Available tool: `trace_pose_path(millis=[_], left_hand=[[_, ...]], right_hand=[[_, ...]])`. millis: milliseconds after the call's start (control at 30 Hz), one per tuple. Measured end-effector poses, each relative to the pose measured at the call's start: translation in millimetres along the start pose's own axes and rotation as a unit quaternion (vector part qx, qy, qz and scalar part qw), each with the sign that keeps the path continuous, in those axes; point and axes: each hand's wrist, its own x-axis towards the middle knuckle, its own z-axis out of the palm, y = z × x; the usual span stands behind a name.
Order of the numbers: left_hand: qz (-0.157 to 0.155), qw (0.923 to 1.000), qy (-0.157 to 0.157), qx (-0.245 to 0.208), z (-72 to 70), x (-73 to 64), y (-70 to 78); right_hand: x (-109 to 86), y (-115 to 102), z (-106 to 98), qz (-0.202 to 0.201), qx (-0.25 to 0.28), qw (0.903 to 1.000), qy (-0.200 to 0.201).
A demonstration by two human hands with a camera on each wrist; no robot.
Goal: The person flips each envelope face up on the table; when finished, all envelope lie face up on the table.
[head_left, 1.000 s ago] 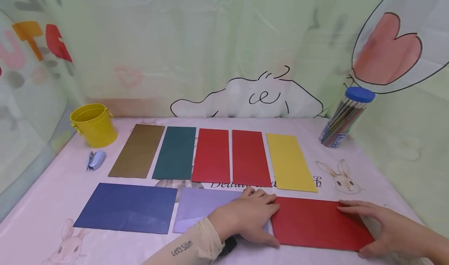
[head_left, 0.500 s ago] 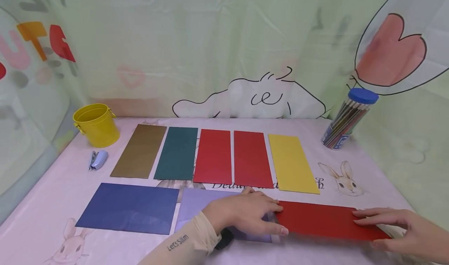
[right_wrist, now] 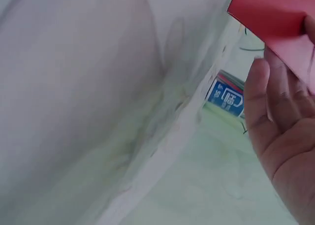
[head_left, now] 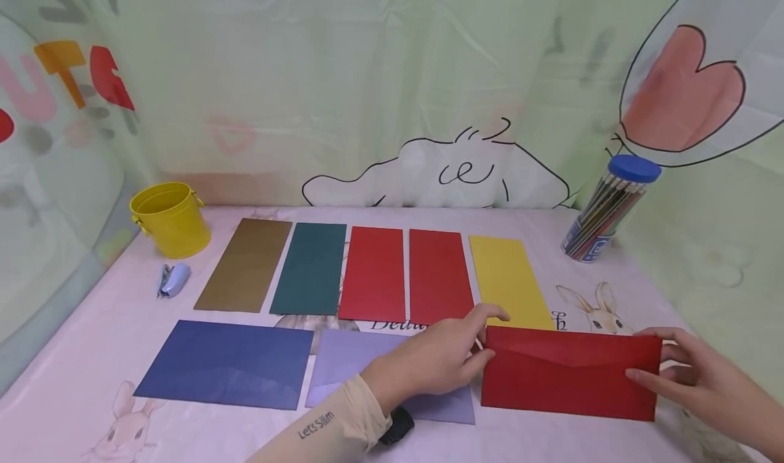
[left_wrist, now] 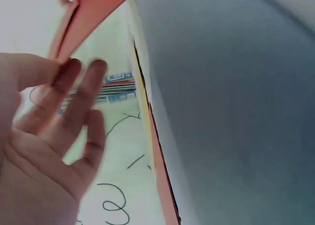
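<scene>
one red envelope [head_left: 569, 385] is being held up above the near right part of the surface [head_left: 520, 442], its flap side facing the head camera. both hands are pinching it: the left hand [head_left: 437, 357] is gripping its left edge, and the right hand [head_left: 698, 381] is gripping its right end, thumb on the front and fingers behind. a lilac envelope [head_left: 343, 357] is lying partly hidden under the left hand and forearm, with a blue sheet [head_left: 223, 364] lying just beside it. farther back, brown [head_left: 243, 265], green [head_left: 308, 269], two red [head_left: 372, 272] and yellow [head_left: 511, 279] sheets are forming a row. a yellow bucket [head_left: 174, 228] and a stapler [head_left: 174, 280] are standing at the left, and a pencil tube [head_left: 606, 208] is standing at the right.
</scene>
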Motion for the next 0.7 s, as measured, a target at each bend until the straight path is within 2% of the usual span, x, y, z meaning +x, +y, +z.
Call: trace_pose_path(millis=[100,233,333,500,700], left_hand=[[-0.034,0.9991,-0.016,0.019,2.0,0.0,-0.7],[-0.059,0.9935,-0.043,0.087,4.9,0.6,-1.6],[-0.07,0.9871,-0.061,0.13,7.6,0.7,-1.8],[-0.083,0.9787,-0.083,0.168,11.5,-1.1,-1.3],[-0.082,0.9714,-0.089,0.204,13.8,-3.6,-0.7]], right_hand=[[1.5,-2.8,2.8,-0.014,-0.007,0.9999,0.004],[3.1,-2.4,5.6,-0.024,-0.029,0.9992,0.011],[5.7,-0.6,6.3,-0.007,-0.044,0.999,-0.007],[9.0,0.4,8.9,0.029,-0.048,0.9968,-0.057],[8.8,0.8,15.6,0.022,-0.046,0.9948,-0.088]])
